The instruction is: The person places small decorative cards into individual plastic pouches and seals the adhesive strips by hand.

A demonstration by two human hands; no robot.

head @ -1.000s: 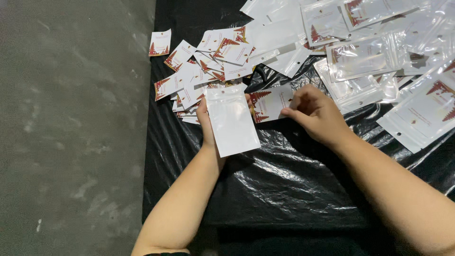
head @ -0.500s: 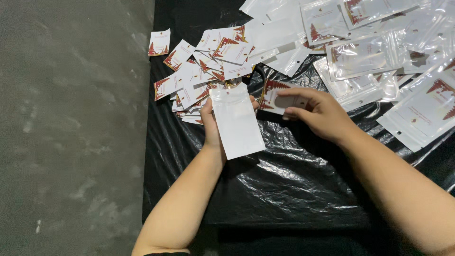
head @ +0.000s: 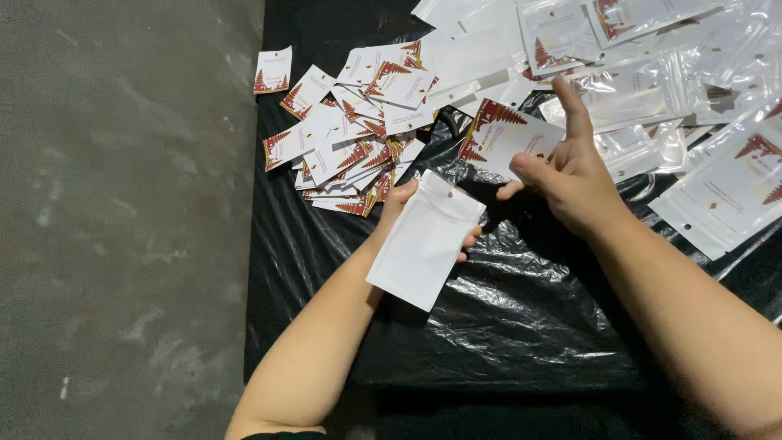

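My left hand [head: 401, 204] grips a small white zip pouch [head: 423, 241], tilted with its hole-punched top toward the upper right. My right hand [head: 570, 175] holds a white card with a red tree pattern [head: 505, 138] between thumb and fingers, index finger stretched upward. The card sits just above and to the right of the pouch's top edge, apart from it. Both hands hover over a black plastic sheet [head: 505, 326].
A heap of similar red-and-white cards [head: 350, 130] lies at the sheet's upper left, one card [head: 274, 71] on the edge. Several clear and white pouches [head: 643, 90] are piled at the upper right. Grey concrete floor [head: 122, 220] lies to the left.
My left hand has tilted the pouch to the right and lowered it. My right hand has lifted the card off the sheet and raised it up and to the right.
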